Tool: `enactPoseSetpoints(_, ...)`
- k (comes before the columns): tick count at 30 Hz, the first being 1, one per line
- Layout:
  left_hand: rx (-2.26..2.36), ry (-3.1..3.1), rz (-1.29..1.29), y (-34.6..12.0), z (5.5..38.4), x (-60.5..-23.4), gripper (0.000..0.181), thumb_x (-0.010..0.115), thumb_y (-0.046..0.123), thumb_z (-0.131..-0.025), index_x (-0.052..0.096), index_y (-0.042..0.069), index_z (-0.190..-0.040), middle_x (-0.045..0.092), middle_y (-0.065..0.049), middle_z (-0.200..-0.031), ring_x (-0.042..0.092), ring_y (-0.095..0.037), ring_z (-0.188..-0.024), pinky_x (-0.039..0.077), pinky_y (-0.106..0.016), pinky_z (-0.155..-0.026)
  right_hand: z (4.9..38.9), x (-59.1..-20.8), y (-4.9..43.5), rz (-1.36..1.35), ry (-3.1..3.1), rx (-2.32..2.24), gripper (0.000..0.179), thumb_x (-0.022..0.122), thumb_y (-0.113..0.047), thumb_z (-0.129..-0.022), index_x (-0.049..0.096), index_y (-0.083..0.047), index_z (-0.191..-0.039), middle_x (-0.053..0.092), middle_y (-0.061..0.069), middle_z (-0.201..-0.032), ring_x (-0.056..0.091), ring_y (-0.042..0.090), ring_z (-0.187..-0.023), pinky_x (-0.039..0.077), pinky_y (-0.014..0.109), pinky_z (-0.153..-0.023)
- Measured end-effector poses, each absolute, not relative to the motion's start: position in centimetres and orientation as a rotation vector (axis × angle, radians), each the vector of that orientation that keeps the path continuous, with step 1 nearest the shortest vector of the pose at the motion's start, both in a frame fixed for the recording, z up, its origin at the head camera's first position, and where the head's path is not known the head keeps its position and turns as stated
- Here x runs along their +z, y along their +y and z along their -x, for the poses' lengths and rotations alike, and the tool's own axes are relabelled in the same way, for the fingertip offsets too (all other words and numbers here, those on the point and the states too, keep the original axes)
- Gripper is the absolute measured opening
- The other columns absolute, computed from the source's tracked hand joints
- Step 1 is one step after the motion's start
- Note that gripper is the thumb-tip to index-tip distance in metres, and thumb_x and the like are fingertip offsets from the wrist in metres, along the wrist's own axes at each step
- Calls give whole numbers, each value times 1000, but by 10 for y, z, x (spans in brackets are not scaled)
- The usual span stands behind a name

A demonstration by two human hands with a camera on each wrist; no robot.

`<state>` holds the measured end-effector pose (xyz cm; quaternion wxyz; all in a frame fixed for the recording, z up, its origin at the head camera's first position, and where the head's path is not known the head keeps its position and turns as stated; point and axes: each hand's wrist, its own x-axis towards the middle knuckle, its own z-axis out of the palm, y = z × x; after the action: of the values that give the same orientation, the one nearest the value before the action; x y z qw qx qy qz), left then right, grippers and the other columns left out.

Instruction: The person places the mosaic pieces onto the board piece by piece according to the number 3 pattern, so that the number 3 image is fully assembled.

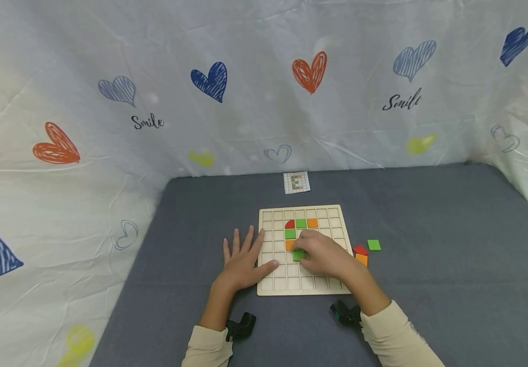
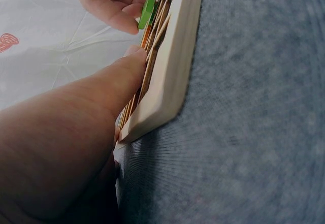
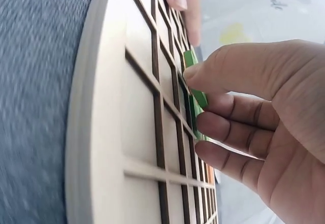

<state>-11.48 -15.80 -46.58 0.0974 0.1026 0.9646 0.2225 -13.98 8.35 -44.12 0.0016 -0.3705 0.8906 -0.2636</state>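
A wooden grid board lies on the table. My right hand pinches a green square tile between thumb and forefinger, low over the board; the right wrist view shows this green tile tilted over the grid. Set in the cells are a red quarter-round tile, a green tile, an orange tile, a second green tile and, partly covered by my fingers, another orange tile. With fingers spread, my left hand rests at the board's left edge, its thumb on the grid.
Right of the board lie a loose green tile, a red tile and an orange tile. Behind it a small printed pattern card lies on the grey tablecloth. A white curtain hangs behind.
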Motion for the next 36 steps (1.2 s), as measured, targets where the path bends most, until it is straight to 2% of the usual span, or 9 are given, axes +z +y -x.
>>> enactPoseSetpoints(10,654,2858,-311,-159,115,-466,91,54,68,-92,18,23,-163,5,-8,-168,-14,-41,-149,-13,-66,-111,141,-447,73,1229,2787,-823,23,68,8,-73,76,-6,-89,56,-2,-80,50,13,-73,48,31,-69)
enactPoseSetpoints(21,655,2850,-305,-159,115,-467,91,53,68,-93,17,23,-163,3,-7,-168,-16,-40,-149,-14,-65,-111,138,-445,70,1199,2763,-847,18,72,7,-79,77,-4,-92,60,0,-85,55,16,-80,51,35,-76)
enactPoseSetpoints(36,671,2850,-316,-159,114,-467,91,54,67,-93,17,22,-163,4,-9,-168,-14,-41,-149,-15,-65,-111,135,-448,70,1162,2748,-906,20,72,9,-83,79,-3,-97,64,2,-85,58,16,-80,51,34,-74)
